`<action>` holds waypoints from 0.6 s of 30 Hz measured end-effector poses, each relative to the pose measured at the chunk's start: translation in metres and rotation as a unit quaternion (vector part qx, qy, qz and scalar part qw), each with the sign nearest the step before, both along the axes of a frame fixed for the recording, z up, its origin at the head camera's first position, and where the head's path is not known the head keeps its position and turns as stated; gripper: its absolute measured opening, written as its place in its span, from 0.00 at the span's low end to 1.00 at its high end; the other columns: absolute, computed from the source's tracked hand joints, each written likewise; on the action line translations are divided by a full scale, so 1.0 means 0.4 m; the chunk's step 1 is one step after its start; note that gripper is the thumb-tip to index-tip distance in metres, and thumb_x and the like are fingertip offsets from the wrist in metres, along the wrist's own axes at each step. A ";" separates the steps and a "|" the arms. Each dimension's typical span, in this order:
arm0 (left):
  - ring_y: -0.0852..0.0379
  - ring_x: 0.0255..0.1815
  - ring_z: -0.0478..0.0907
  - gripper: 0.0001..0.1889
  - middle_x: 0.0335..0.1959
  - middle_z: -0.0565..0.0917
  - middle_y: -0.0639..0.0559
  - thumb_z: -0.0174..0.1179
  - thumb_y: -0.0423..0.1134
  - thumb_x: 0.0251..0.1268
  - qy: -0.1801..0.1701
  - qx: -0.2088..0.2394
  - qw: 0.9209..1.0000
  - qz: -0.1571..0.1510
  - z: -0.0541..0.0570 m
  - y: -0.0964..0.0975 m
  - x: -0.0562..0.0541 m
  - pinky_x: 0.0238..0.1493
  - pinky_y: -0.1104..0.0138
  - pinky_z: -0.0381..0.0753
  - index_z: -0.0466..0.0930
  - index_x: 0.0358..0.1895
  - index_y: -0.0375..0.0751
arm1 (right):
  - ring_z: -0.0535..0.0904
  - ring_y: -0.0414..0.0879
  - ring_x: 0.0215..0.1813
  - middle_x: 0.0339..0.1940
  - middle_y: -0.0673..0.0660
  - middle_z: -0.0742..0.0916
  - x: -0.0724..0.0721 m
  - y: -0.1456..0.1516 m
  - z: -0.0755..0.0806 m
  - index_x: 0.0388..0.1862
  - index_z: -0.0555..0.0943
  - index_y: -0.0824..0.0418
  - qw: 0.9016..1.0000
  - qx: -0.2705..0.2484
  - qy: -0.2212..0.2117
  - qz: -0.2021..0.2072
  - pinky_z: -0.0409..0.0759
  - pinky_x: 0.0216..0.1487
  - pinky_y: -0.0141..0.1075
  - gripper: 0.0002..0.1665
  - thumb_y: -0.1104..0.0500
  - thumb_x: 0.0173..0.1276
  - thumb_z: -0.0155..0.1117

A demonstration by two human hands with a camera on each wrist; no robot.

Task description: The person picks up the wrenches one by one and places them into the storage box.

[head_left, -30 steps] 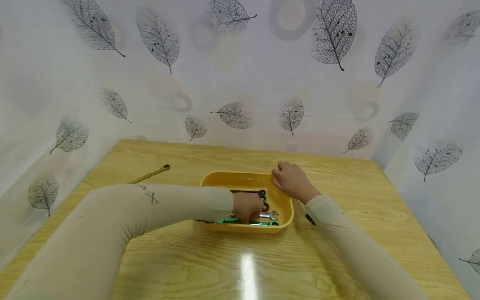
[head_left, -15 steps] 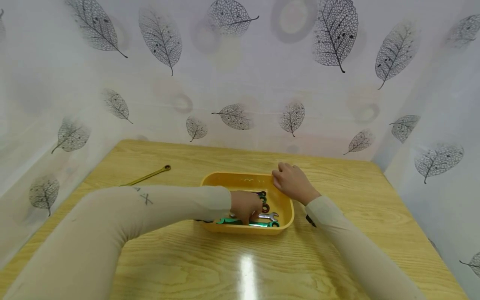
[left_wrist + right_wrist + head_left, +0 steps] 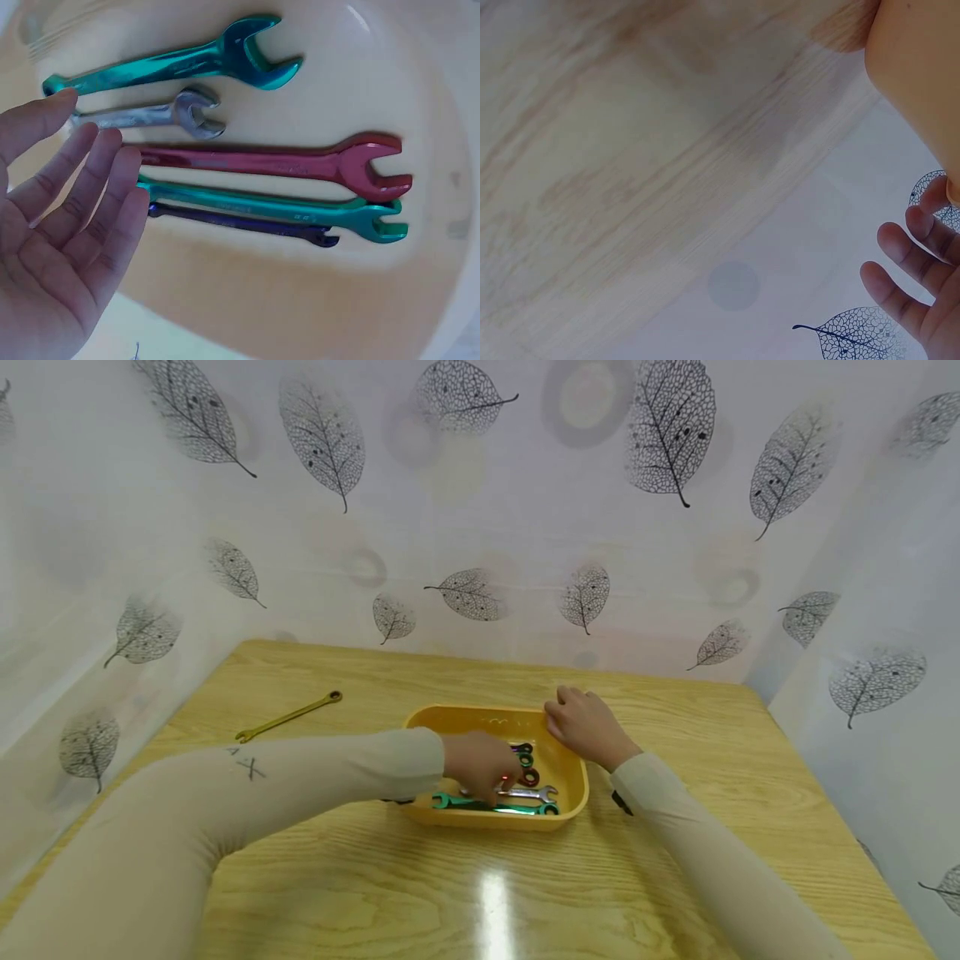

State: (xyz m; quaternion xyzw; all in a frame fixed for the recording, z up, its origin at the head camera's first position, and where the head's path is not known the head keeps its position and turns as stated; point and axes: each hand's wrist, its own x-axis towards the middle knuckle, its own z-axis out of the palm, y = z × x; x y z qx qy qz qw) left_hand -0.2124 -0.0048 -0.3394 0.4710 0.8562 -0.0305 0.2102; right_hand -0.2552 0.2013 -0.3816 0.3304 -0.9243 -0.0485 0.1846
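Observation:
A yellow plastic bin (image 3: 581, 802) holds several combination wrenches. My left hand (image 3: 480, 764) reaches into it over their ring ends, palm down. In the left wrist view the fingers (image 3: 112, 154) are loosely bent, with no wrench visibly pinched. Around the hand lie a large green wrench (image 3: 154, 69), a silver wrench (image 3: 139, 116), a red wrench (image 3: 262, 159), a smaller green wrench (image 3: 262, 201) and a purple wrench (image 3: 240, 221); their ring ends are mostly hidden by the hand. My right hand (image 3: 588, 725) grips the bin's back right rim, some fingers loose outside it (image 3: 896, 289).
A gold ratchet wrench (image 3: 288, 717) lies apart on the wooden table (image 3: 360, 885), to the left of the bin. Leaf-patterned sheeting (image 3: 480, 510) rises behind the table and at both sides. My left sleeve (image 3: 300, 777) crosses in front of the bin's left end.
My left hand has shifted slightly left and up in the bin, showing more of the large green wrench. The left sleeve no longer covers the gold wrench's open end. The right hand keeps its place.

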 end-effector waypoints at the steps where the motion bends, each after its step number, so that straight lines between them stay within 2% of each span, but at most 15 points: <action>1: 0.66 0.29 0.74 0.06 0.33 0.81 0.60 0.65 0.43 0.57 0.005 -0.001 1.000 -0.001 0.004 -0.002 0.001 0.31 0.74 0.73 0.81 0.36 0.48 | 0.62 0.44 0.23 0.24 0.54 0.71 0.000 0.000 0.000 0.30 0.78 0.59 1.000 0.001 0.001 0.000 0.62 0.24 0.34 0.07 0.57 0.66 0.56; 8: 0.64 0.34 0.76 0.11 0.41 0.82 0.57 0.61 0.45 0.61 0.015 -0.008 1.000 0.011 0.034 -0.011 0.003 0.37 0.70 0.77 0.80 0.44 0.48 | 0.62 0.44 0.23 0.23 0.54 0.71 0.000 0.001 -0.004 0.29 0.78 0.59 1.000 -0.007 0.008 0.004 0.62 0.24 0.34 0.08 0.57 0.66 0.56; 18: 0.60 0.38 0.77 0.13 0.41 0.81 0.55 0.60 0.47 0.62 0.072 -0.020 0.997 -0.003 0.070 -0.031 0.017 0.41 0.68 0.78 0.79 0.46 0.46 | 0.63 0.45 0.23 0.24 0.55 0.71 -0.003 0.002 -0.006 0.31 0.79 0.59 1.000 -0.006 -0.001 0.002 0.63 0.24 0.35 0.07 0.57 0.66 0.57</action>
